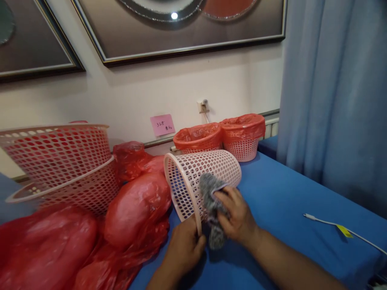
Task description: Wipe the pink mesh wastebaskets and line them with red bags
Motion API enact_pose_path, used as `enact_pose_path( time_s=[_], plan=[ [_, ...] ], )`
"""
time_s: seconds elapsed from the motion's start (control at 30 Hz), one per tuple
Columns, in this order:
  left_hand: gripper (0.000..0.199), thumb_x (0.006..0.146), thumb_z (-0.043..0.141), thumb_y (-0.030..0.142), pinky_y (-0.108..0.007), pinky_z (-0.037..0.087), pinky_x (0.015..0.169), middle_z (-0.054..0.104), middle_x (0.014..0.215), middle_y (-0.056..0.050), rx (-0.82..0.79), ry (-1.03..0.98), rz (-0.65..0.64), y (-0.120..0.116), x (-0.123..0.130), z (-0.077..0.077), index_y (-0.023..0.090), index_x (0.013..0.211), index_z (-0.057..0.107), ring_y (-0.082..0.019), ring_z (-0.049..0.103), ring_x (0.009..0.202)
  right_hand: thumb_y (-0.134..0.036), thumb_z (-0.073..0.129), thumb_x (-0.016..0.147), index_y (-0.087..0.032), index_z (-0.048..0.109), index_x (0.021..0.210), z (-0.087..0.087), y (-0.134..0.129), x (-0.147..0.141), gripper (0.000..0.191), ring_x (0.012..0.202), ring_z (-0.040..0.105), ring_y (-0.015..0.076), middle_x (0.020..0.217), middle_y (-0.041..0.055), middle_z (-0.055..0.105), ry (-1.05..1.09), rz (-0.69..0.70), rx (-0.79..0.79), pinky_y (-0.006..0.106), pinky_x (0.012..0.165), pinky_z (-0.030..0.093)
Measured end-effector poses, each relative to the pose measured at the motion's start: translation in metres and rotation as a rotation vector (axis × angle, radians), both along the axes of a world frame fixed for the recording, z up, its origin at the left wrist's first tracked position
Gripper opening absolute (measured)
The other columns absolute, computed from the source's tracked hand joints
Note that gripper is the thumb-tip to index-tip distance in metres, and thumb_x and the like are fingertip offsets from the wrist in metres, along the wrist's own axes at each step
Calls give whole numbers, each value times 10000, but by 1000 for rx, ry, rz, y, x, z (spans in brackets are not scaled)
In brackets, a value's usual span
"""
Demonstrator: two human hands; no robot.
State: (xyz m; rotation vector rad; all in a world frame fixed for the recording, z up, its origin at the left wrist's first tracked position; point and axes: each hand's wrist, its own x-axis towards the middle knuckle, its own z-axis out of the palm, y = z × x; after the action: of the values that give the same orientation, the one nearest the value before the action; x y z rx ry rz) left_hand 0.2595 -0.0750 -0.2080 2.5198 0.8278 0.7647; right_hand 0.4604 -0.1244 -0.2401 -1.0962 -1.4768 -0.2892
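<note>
A pale pink perforated plastic wastebasket [217,163] lies tipped on its side above the blue-covered table, its round mouth facing left. My left hand [186,243] is closed on the lower part of its rim, thumb outside. In my right hand [237,215] is a bunched grey cloth [213,193], pressed against the outer wall of the wastebasket near the rim. Part of the cloth hangs below my fingers. Where the wastebasket's underside meets the table is partly hidden by my hands and the cloth.
Two wastebaskets with red liners [198,137] stand behind against the wall. Stacked pink baskets [65,161] and puffed red plastic bags [136,209] fill the left side. A white cable [329,222] with a yellow tag crosses the blue table [272,201] at right, beside a blue curtain [326,100].
</note>
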Motion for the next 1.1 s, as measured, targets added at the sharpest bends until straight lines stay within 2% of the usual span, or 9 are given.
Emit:
enact_pose_path(
  time_s=[0.1, 0.2, 0.33, 0.53, 0.73, 0.83, 0.93, 1.0, 1.1],
  plan=[
    [265, 701, 558, 85, -301, 544, 724, 727, 815, -29, -26, 104, 19, 2, -1, 0, 219, 879, 701, -221, 672, 733, -204, 541, 840, -209, 681, 1292, -8, 24, 38, 473, 1149, 662, 310, 1238, 133, 673, 300, -268, -160, 528, 1020, 569],
    [280, 715, 570, 74, -313, 549, 742, 737, 865, -38, -23, 137, 25, 2, -2, 1, 220, 910, 709, -227, 683, 765, -255, 545, 866, -186, 688, 1270, -9, 31, 52, 434, 1157, 669, 318, 1224, 139, 683, 417, -317, -191, 543, 1048, 555],
    [209, 824, 642, 198, -339, 579, 788, 755, 963, -81, 17, 52, 50, 1, -2, 2, 205, 1017, 723, -249, 710, 836, -170, 570, 842, -217, 648, 1325, -3, 13, 23, 491, 1179, 648, 286, 1277, 123, 652, 185, -124, -80, 471, 1045, 558],
    [372, 957, 631, 376, -303, 613, 810, 789, 1050, -74, -40, -256, 66, -1, -7, 2, 180, 1271, 661, -223, 756, 872, -140, 583, 760, -221, 612, 1317, 10, -10, -5, 563, 1042, 634, 279, 1212, 119, 622, -38, 118, -51, 448, 905, 587],
    [254, 973, 576, 337, -254, 583, 640, 765, 817, -50, 58, -208, -123, -2, -6, 6, 171, 1015, 764, -188, 700, 670, -212, 564, 765, -226, 588, 1322, 18, -21, -12, 558, 913, 637, 260, 1138, 109, 628, -224, 284, 118, 405, 756, 584],
    [270, 980, 561, 322, -316, 622, 779, 785, 949, -91, 43, -159, -102, -1, -4, 7, 178, 1082, 766, -236, 743, 835, -191, 560, 785, -224, 611, 1318, 12, -13, -5, 536, 981, 652, 274, 1178, 118, 638, -154, 148, 93, 431, 830, 593],
    [292, 966, 550, 270, -391, 616, 917, 782, 1108, -123, 51, -86, -59, 5, -3, 4, 191, 1147, 764, -284, 747, 1028, -165, 541, 828, -208, 652, 1303, 0, 8, 23, 490, 1115, 654, 303, 1238, 137, 650, 70, -156, -43, 489, 966, 574],
    [305, 941, 519, 225, -402, 623, 893, 781, 1118, -133, 58, -57, -38, 11, -3, 1, 178, 1102, 774, -281, 753, 996, -186, 529, 856, -191, 680, 1277, -6, 21, 44, 448, 1133, 661, 316, 1228, 145, 665, 232, -316, -136, 518, 997, 567],
    [336, 868, 513, 176, -422, 628, 880, 782, 1099, -130, 48, -29, 5, 15, -1, -5, 167, 1083, 771, -283, 751, 966, -201, 530, 863, -186, 686, 1272, -6, 25, 49, 437, 1132, 670, 308, 1230, 141, 668, 275, -334, -139, 506, 1006, 570]
  ],
)
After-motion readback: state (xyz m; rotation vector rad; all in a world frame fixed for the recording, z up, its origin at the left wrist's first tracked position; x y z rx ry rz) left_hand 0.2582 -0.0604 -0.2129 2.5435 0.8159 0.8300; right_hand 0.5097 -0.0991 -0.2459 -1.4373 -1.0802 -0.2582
